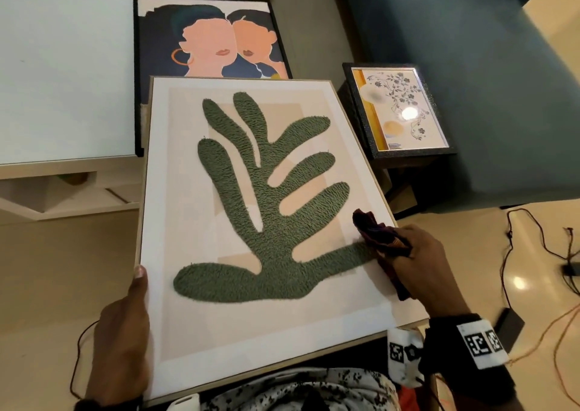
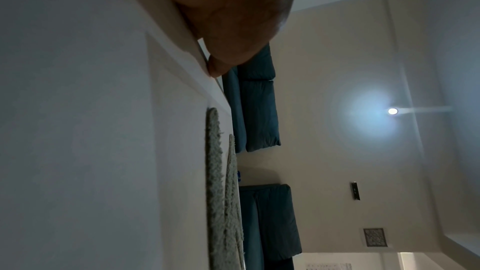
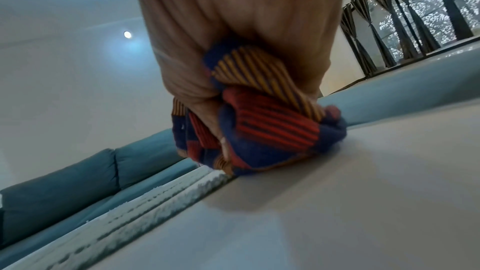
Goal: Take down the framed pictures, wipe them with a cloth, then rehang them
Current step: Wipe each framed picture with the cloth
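A large framed picture with a green tufted leaf shape lies tilted across my lap. My left hand grips its left edge, thumb on the front face; in the left wrist view the thumb lies over the frame's rim. My right hand holds a bunched striped cloth of blue, red and orange, pressed onto the picture's right side by the lowest leaf lobe.
A framed picture of two faces leans behind the leaf picture. A small black-framed floral picture stands at right against a teal sofa. A white low table is at left. Cables lie on the floor at right.
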